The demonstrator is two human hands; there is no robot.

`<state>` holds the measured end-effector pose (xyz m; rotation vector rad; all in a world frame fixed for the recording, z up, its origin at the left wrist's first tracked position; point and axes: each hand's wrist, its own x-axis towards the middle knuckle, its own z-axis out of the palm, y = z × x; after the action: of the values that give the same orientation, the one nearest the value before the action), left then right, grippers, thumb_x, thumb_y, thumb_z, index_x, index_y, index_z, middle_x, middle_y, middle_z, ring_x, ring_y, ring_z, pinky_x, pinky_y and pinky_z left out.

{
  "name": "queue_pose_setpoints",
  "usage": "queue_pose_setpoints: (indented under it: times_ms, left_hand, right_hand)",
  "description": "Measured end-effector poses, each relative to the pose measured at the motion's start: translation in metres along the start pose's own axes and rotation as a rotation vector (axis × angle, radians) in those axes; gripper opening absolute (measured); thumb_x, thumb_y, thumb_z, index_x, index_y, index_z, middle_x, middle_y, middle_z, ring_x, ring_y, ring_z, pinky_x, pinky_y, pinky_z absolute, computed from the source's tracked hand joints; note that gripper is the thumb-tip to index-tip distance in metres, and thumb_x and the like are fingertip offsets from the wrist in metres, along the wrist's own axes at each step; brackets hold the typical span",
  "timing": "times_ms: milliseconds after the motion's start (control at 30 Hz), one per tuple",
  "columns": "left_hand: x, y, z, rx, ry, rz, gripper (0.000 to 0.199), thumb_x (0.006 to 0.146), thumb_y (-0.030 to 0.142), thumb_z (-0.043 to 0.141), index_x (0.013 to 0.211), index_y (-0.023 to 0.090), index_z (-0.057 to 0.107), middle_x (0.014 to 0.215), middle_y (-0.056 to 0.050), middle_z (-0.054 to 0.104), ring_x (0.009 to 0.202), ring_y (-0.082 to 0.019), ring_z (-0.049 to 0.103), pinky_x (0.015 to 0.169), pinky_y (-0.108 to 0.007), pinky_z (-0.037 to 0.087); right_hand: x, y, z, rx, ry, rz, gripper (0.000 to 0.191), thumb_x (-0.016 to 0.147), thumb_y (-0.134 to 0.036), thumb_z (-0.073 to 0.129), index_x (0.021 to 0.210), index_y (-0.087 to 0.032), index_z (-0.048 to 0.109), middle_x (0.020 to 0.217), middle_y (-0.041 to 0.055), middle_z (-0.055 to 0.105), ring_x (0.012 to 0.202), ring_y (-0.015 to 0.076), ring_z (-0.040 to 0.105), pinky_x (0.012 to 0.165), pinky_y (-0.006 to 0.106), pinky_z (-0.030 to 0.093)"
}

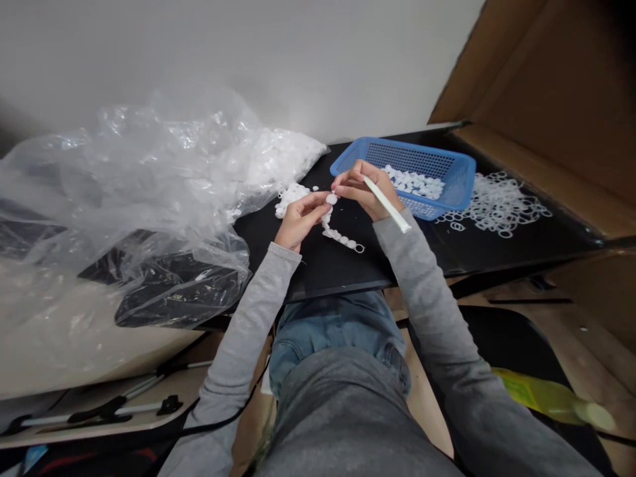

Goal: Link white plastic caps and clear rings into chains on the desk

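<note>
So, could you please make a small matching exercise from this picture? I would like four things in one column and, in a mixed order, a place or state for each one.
Things:
1. blue mesh basket
2. white plastic rings
3. clear plastic bag
4. pale rod

Places or states:
A. gripped in the right hand
B. loose on the black tabletop
C. holding small white discs
D. bunched up beside the left hand

Pairs: 1-C, 2-B, 3-D, 4-A

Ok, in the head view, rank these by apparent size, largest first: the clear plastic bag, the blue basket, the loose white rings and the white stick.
1. Clear plastic bag
2. Blue mesh basket and pile of white rings: they look too alike to rank
3. White stick
</note>
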<state>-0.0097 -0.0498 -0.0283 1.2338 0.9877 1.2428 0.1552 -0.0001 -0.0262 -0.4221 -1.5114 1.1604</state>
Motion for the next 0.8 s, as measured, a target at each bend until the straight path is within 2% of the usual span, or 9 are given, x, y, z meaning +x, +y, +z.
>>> queue_pose_setpoints:
  times_ms: [167, 233, 300, 400, 467, 567, 667, 733, 800]
  left_hand:
    - [0.002, -0.004, 0.000, 0.071, -0.021, 0.050, 0.022, 0.070, 0.022, 0.072, 0.092, 0.018, 0.073, 0.085, 0.000, 0.070, 0.075, -0.009, 0.060, 0.067, -0.019, 0.048]
    - [0.002, -0.005, 0.000, 0.090, -0.003, 0.062, 0.019, 0.069, 0.019, 0.072, 0.088, 0.016, 0.073, 0.085, -0.001, 0.070, 0.075, -0.009, 0.061, 0.068, -0.019, 0.048]
    - [0.003, -0.006, 0.000, 0.084, 0.026, 0.054, 0.019, 0.067, 0.018, 0.073, 0.086, 0.015, 0.073, 0.081, -0.001, 0.070, 0.075, -0.009, 0.061, 0.069, -0.020, 0.049]
    - [0.002, -0.006, 0.000, 0.053, 0.065, 0.030, 0.022, 0.066, 0.022, 0.077, 0.086, 0.014, 0.071, 0.077, -0.001, 0.069, 0.073, -0.010, 0.062, 0.071, -0.023, 0.052]
    - [0.002, -0.005, 0.000, 0.032, 0.089, 0.028, 0.024, 0.066, 0.025, 0.078, 0.086, 0.014, 0.070, 0.077, -0.001, 0.069, 0.073, -0.010, 0.063, 0.073, -0.025, 0.054]
    - [0.002, -0.005, 0.000, 0.000, 0.124, 0.036, 0.028, 0.066, 0.030, 0.080, 0.086, 0.014, 0.070, 0.080, -0.002, 0.070, 0.073, -0.010, 0.064, 0.075, -0.026, 0.055]
    - [0.003, -0.005, -0.001, -0.019, 0.155, 0.049, 0.032, 0.064, 0.034, 0.081, 0.086, 0.014, 0.070, 0.081, -0.002, 0.070, 0.074, -0.010, 0.065, 0.076, -0.025, 0.055]
    - [0.003, -0.005, -0.002, -0.030, 0.175, 0.058, 0.034, 0.063, 0.036, 0.082, 0.086, 0.014, 0.070, 0.082, -0.002, 0.071, 0.074, -0.010, 0.065, 0.076, -0.025, 0.055]
    - [0.004, -0.005, -0.002, -0.034, 0.195, 0.063, 0.035, 0.063, 0.037, 0.082, 0.087, 0.015, 0.070, 0.082, -0.002, 0.071, 0.074, -0.010, 0.066, 0.076, -0.025, 0.055]
  right_hand:
    - [0.002, 0.004, -0.004, -0.026, 0.107, -0.063, 0.047, 0.070, -0.029, 0.081, 0.066, -0.023, 0.034, 0.072, -0.0027, 0.065, 0.065, 0.0103, 0.059, 0.065, 0.027, 0.050]
    - [0.004, 0.005, -0.011, -0.071, 0.250, -0.169, 0.044, 0.073, -0.027, 0.077, 0.066, -0.024, 0.033, 0.072, -0.0025, 0.064, 0.067, 0.0110, 0.059, 0.067, 0.028, 0.049]
    - [0.006, 0.006, -0.021, -0.134, 0.457, -0.296, 0.040, 0.074, -0.024, 0.073, 0.068, -0.025, 0.034, 0.076, -0.0018, 0.064, 0.071, 0.0124, 0.060, 0.072, 0.030, 0.050]
    - [0.006, 0.005, -0.036, -0.312, 0.735, -0.404, 0.036, 0.074, -0.024, 0.072, 0.072, -0.025, 0.036, 0.089, 0.0014, 0.066, 0.093, 0.0174, 0.064, 0.092, 0.039, 0.048]
    - [0.007, 0.002, -0.039, -0.384, 0.852, -0.411, 0.032, 0.082, -0.034, 0.066, 0.073, -0.025, 0.037, 0.090, 0.0024, 0.065, 0.103, 0.0194, 0.063, 0.102, 0.043, 0.043]
    - [0.008, -0.002, -0.029, -0.229, 0.798, -0.336, 0.030, 0.094, -0.055, 0.044, 0.085, -0.027, 0.040, 0.078, 0.0006, 0.065, 0.088, 0.0192, 0.067, 0.094, 0.043, 0.050]
    - [0.010, -0.003, -0.012, -0.030, 0.567, -0.117, 0.044, 0.092, -0.070, 0.031, 0.090, -0.027, 0.040, 0.070, -0.0016, 0.063, 0.066, 0.0166, 0.065, 0.073, 0.036, 0.055]
    - [0.009, -0.002, -0.001, 0.014, 0.425, 0.016, 0.049, 0.088, -0.073, 0.041, 0.080, -0.025, 0.043, 0.066, -0.0015, 0.061, 0.058, 0.0131, 0.061, 0.063, 0.030, 0.054]
    - [0.005, -0.002, 0.007, 0.015, 0.296, 0.085, 0.048, 0.080, -0.066, 0.063, 0.069, -0.022, 0.045, 0.063, -0.0011, 0.060, 0.057, 0.0109, 0.061, 0.057, 0.024, 0.051]
